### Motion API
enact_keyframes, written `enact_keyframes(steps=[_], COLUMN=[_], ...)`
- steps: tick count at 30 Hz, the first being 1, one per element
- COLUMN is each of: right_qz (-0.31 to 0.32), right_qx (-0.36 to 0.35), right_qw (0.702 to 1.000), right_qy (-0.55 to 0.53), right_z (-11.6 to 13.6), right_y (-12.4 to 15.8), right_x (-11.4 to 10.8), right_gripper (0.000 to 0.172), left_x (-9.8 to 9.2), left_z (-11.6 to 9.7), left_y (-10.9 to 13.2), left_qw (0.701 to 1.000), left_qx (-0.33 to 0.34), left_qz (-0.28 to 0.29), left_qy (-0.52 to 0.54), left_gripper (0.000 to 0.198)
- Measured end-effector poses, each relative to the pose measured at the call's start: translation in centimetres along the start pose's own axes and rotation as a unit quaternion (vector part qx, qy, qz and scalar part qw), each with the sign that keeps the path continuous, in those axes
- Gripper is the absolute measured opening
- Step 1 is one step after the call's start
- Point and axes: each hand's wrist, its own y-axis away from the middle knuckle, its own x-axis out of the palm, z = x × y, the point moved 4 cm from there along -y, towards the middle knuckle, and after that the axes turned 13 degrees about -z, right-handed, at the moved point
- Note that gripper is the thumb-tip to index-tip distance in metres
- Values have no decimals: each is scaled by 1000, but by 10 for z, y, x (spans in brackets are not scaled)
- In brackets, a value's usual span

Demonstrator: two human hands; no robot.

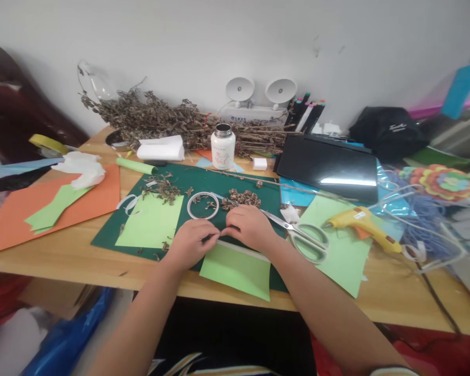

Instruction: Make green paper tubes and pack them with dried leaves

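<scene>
left hand and right hand: fingertips almost meeting; whether they are pinching anything is not showing | green paper: lying just beside them, crossing green mat near edge | likely feeling light, bendy, easy to crease; 2 side edges are looking best for holding

Whether anything is pinched by the left hand and right hand cannot be told. The scissors are partly covered by the right hand. Lettering on the black cap is blurred; the counter is cut off by the right edge.
</scene>
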Motion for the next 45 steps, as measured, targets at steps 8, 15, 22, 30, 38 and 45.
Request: enact_keyframes(steps=[8, 15, 22, 30, 38, 45], right_qz=[-7, -28, -47, -119, -129, -144], right_qx=[30, 16, 1, -4, -12, -33], right_qw=[999, 999, 998, 991, 989, 987], right_qy=[-8, -38, -48, -57, -77, -66], right_z=[-3, 0, 1, 6, 10, 14], right_y=[0, -1, -2, 1, 0, 1], right_x=[-1, -2, -4, -13, -17, -17], right_gripper=[40, 37, 33, 34, 24, 23], left_x=[6, 0, -4, -4, 9, 9], left_z=[-3, -5, -3, -6, 11, 11], left_y=[2, 1, 1, 1, 14, 16], left_qw=[999, 1000, 996, 990, 884, 760], left_qx=[22, -14, -83, -37, -306, -368], left_qz=[1, -25, -29, -74, -66, -71], left_qy=[-34, -11, 32, 112, 348, 532], left_gripper=[18, 18, 16, 15, 28, 47])
